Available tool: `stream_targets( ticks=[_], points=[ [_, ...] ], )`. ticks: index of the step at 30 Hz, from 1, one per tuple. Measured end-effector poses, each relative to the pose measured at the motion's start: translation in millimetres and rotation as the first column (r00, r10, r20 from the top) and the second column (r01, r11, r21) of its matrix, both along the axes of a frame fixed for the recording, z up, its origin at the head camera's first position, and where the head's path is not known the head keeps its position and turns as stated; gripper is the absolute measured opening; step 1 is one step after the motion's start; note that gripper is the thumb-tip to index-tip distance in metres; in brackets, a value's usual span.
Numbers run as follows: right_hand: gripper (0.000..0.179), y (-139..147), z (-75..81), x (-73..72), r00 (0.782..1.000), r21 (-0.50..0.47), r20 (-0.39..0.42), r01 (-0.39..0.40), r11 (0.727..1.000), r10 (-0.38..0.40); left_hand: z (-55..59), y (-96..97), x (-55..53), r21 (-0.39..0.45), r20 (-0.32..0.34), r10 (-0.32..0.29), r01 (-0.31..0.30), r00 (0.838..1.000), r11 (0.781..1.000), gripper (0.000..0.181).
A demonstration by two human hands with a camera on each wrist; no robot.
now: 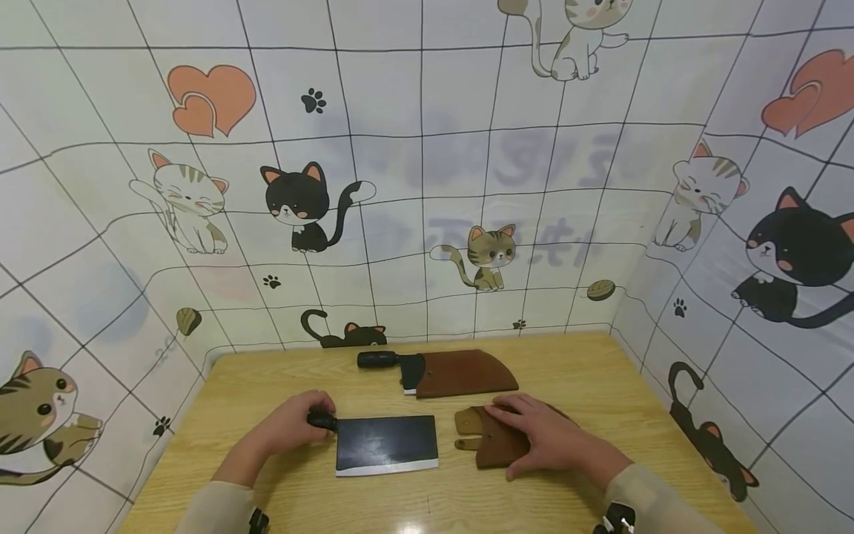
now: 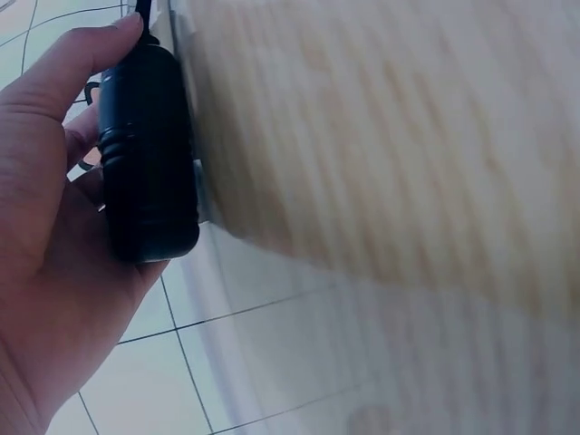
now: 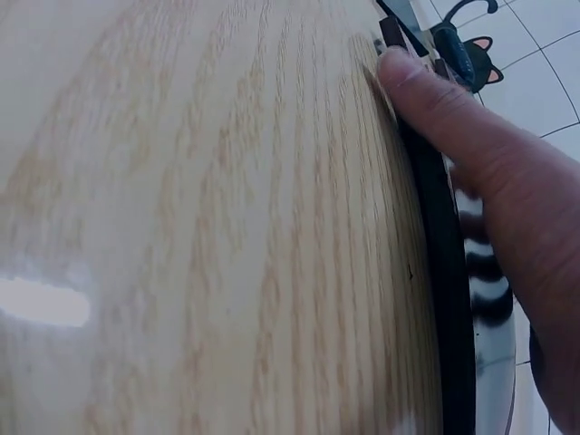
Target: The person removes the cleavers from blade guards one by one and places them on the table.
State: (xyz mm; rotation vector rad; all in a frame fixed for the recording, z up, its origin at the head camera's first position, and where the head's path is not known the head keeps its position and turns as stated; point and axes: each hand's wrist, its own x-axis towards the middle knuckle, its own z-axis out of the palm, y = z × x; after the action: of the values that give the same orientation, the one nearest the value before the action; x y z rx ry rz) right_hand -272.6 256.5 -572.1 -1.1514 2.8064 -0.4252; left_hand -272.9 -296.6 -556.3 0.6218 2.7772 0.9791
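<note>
A cleaver (image 1: 387, 443) with a dark rectangular blade and a pale cutting edge lies flat in front of me, its edge toward me. My left hand (image 1: 296, 423) grips its black handle (image 2: 149, 154), thumb by the collar and fingers on the far side. To the right of the blade lies a brown leather knife sheath (image 1: 497, 441), its strap tabs pointing toward the cleaver. My right hand (image 1: 547, 434) holds the sheath across its width, thumb at the near edge and fingers over the far part. Its palm hides the sheath's right end. Blade and sheath stand apart.
Behind both lies a second knife with a black handle (image 1: 376, 360), its blade inside a brown leather sheath (image 1: 467, 372). The wooden table (image 1: 267, 371) is bordered by a white grid cloth (image 1: 400, 170) with cartoon cats at the back and sides.
</note>
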Motion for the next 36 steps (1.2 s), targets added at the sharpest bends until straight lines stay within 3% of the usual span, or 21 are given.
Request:
stream_targets(
  ticks=[7,11,16,23,31,36],
  points=[
    [0.111,-3,1.4,0.3,0.999,-0.083,-0.046,-0.008,0.997,0.004,3.9,2.4,-2.9,-0.007,-0.024,0.011,-0.011,1.000,1.000,0.035],
    [0.102,-6,3.8,1.3,1.000,-0.169,-0.027,0.005,0.986,-0.010,3.5,3.7,-3.9,-0.007,-0.034,0.025,-0.025,0.999,1.000,0.030],
    [0.091,-12,8.1,-8.0,0.998,-0.245,-0.044,0.033,0.969,-0.045,7.7,8.6,-9.3,-0.010,-0.077,0.066,-0.067,0.995,0.998,0.027],
    [0.085,-32,15.5,-34.6,0.989,-0.245,-0.130,0.038,0.969,-0.072,16.7,32.5,-32.8,-0.027,-0.125,0.052,-0.055,0.991,0.998,0.031],
    [0.087,-61,23.6,-64.7,0.991,-0.166,-0.102,0.065,0.984,-0.083,15.9,66.5,-67.8,-0.029,-0.194,0.008,-0.014,0.981,0.999,0.032],
    [0.090,-77,26.6,-80.2,0.994,-0.128,-0.073,0.068,0.989,-0.078,24.3,84.5,-82.0,-0.018,-0.244,0.005,-0.010,0.970,1.000,0.035]
  ],
)
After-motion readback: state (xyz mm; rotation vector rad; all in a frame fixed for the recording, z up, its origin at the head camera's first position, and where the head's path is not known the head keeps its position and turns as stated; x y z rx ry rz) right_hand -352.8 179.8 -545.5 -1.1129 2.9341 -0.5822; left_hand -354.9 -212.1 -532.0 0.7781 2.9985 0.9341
